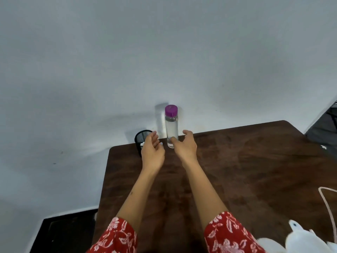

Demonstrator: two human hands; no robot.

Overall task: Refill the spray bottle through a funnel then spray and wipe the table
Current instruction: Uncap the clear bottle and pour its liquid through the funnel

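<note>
Mesh cup (141, 136): black, at the table's far left corner, partly behind the left hand.
Left hand (152, 149): arm stretched forward, palm turned inward, grip open and empty, just left of the bottle.
Bottle (171, 126): clear, purple cap, upright at the table's (246, 170) far edge, centre frame.
Right hand (186, 146): arm extended, fingers spread, grip open, fingertips at the bottle's base.
Spray bottle (302, 238): white, lower right corner.

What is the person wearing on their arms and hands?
Both arms wear short red sleeves with a white flower and leaf print, the left sleeve and the right sleeve. The forearms are uncovered. The left hand and right hand are bare: no gloves or rings visible.
</note>
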